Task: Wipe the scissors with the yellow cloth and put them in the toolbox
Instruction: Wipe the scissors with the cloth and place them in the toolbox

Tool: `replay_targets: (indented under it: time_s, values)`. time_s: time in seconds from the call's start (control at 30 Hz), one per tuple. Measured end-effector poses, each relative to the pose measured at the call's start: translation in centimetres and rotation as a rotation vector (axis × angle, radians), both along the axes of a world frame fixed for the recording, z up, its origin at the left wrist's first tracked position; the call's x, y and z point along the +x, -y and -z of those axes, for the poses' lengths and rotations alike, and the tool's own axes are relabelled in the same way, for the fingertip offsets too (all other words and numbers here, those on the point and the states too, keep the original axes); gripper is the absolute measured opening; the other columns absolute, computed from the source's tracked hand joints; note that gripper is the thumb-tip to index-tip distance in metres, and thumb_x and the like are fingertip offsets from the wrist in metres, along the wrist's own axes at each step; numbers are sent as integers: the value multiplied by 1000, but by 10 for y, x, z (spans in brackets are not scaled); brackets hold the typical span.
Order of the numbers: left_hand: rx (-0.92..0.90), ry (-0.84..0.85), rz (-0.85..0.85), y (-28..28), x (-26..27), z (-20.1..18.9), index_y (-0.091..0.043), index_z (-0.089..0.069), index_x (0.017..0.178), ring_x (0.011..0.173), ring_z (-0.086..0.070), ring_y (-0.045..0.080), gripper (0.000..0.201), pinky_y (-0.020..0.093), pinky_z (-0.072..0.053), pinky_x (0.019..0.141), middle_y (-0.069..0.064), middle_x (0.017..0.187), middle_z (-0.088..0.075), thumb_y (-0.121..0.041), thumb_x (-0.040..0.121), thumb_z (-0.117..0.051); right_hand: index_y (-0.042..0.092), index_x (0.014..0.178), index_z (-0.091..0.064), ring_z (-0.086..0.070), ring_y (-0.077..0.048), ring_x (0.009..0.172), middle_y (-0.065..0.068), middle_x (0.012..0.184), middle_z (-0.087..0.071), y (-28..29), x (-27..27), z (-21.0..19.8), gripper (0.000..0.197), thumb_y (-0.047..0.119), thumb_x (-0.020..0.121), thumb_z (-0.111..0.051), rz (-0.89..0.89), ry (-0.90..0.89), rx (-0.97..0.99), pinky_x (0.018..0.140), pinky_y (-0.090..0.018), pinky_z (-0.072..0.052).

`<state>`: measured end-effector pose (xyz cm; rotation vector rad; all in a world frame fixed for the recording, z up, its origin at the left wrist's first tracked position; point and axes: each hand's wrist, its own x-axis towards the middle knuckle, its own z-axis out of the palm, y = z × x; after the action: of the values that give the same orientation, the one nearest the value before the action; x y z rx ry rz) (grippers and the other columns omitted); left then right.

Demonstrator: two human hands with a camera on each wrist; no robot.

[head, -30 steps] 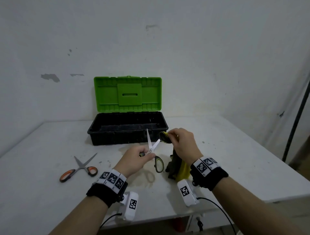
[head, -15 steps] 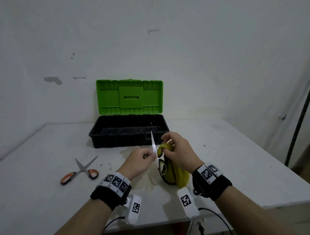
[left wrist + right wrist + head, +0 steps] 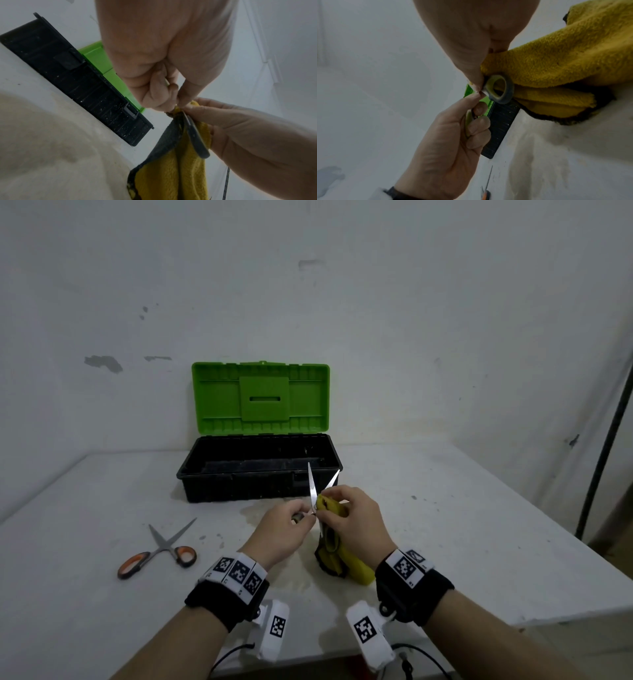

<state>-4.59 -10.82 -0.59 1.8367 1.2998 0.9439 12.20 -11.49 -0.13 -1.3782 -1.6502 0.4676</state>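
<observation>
Green-handled scissors [image 3: 311,486] stand upright in front of the toolbox, blades spread in a V and pointing up. My left hand [image 3: 306,517] grips one handle [image 3: 468,119] in its curled fingers. My right hand [image 3: 335,502] pinches the yellow cloth [image 3: 346,563] around the base of the right blade, near the pivot. The cloth hangs down to the table under that hand. The other handle ring [image 3: 500,89] lies against the cloth [image 3: 556,60]. In the left wrist view the grey handle [image 3: 195,136] runs down over the cloth [image 3: 171,175]. The black toolbox [image 3: 239,486] stands open behind, its green lid [image 3: 260,398] upright.
A second pair of scissors with orange handles [image 3: 161,549] lies open on the white table [image 3: 462,525] to the left of my hands. The wall is right behind the toolbox. A dark pole [image 3: 603,446] stands off the table's right edge.
My right hand has slid the cloth from the tip of the right blade down to the pivot, so both blades now show above it. My left hand keeps its hold on the handle.
</observation>
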Motion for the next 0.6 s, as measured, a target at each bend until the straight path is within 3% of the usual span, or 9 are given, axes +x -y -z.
replay_targets:
  time_s: [0.1, 0.23, 0.33, 0.43, 0.6]
  values:
    - [-70, 28, -17, 1, 0, -4, -22, -56, 109, 72, -61, 11, 11, 21, -45, 61, -9, 102, -61, -28, 100, -55, 30, 90, -72, -66, -7, 83, 11, 88, -70, 0, 5, -3, 11, 22, 82, -72, 17, -104, -7, 77, -34, -57]
    - [-74, 220, -21, 1, -6, -8, -14, -66, 98, 57, -60, 7, 4, 22, -50, 58, 4, 84, -68, -16, 97, -62, 28, 85, -74, -68, -9, 75, 8, 79, -73, 3, 7, -8, 12, 18, 81, -69, -4, -147, 5, 71, -33, -58]
    - [-106, 377, -64, -1, -6, -11, -11, -68, 104, 63, -66, 10, 14, 24, -57, 64, 7, 91, -71, -10, 91, -71, 28, 85, -73, -67, -9, 74, 9, 81, -72, 5, 6, -10, 12, 17, 83, -69, -24, -147, 7, 66, -26, -56]
    - [-169, 561, -144, -5, -3, -12, -6, -65, 101, 74, -71, 16, 24, 29, -58, 72, 12, 93, -73, -7, 83, -79, 27, 86, -73, -67, -6, 78, 11, 84, -72, 6, 5, -9, 9, 19, 83, -70, -34, -153, 10, 70, -25, -57]
    - [-286, 843, -128, -2, 7, -15, -9, -69, 91, 88, -72, 23, 6, 35, -55, 79, 12, 91, -76, -12, 88, -73, 27, 88, -74, -66, -3, 80, 13, 83, -72, 7, 2, -9, 7, 23, 83, -72, -22, -159, 41, 72, -22, -55]
